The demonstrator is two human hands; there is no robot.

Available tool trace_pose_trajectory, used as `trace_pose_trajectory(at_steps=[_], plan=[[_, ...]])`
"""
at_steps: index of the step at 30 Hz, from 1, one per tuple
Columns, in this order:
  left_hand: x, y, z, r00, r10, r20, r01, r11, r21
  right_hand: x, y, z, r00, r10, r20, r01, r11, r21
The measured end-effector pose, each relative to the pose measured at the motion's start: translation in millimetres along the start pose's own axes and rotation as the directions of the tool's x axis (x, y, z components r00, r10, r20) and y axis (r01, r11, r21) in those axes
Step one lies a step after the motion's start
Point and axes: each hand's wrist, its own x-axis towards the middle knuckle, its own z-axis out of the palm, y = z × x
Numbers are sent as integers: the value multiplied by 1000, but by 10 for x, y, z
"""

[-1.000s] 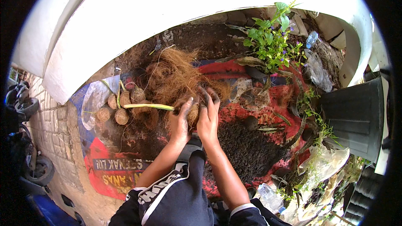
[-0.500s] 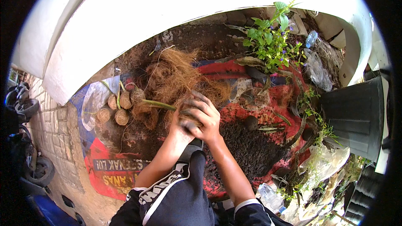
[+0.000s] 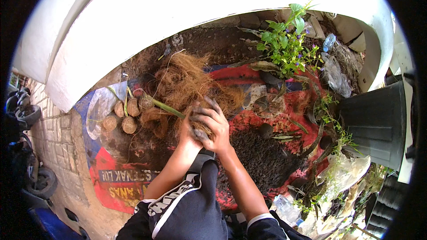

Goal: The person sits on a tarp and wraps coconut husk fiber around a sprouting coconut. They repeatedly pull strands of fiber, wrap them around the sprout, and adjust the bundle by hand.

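Right of both hands (image 3: 213,123) is a grey container (image 3: 372,124).

fibre ball (image 3: 203,128) part-hidden, shirt (image 3: 193,211) cropped

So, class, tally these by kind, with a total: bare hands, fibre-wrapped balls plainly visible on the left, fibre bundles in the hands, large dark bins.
Left hand and right hand: 2
Fibre-wrapped balls, plainly visible: 5
Held fibre bundle: 1
Large dark bin: 1
Total: 9
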Motion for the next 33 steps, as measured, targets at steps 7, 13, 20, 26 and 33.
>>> trace_pose_trajectory(at_steps=[7,13,20,26,33], plan=[[2,-145,210,896,391,-208,-223,803,552,-26,-47,160,733,636,-243,-521,753,401],[5,-4,179,863,361,-352,-150,850,505,-4,110,83,713,668,213,-676,575,460],[2,33,53,982,98,-161,-90,994,57,53,155,-131,931,337,142,-362,790,495],[15,3,-13,999,29,-21,-27,992,123,-12,48,17,1000,-9,-30,7,998,-57],[-67,-167,356,802,493,-338,-278,808,519,-3,-171,194,877,418,-238,-396,908,138]])
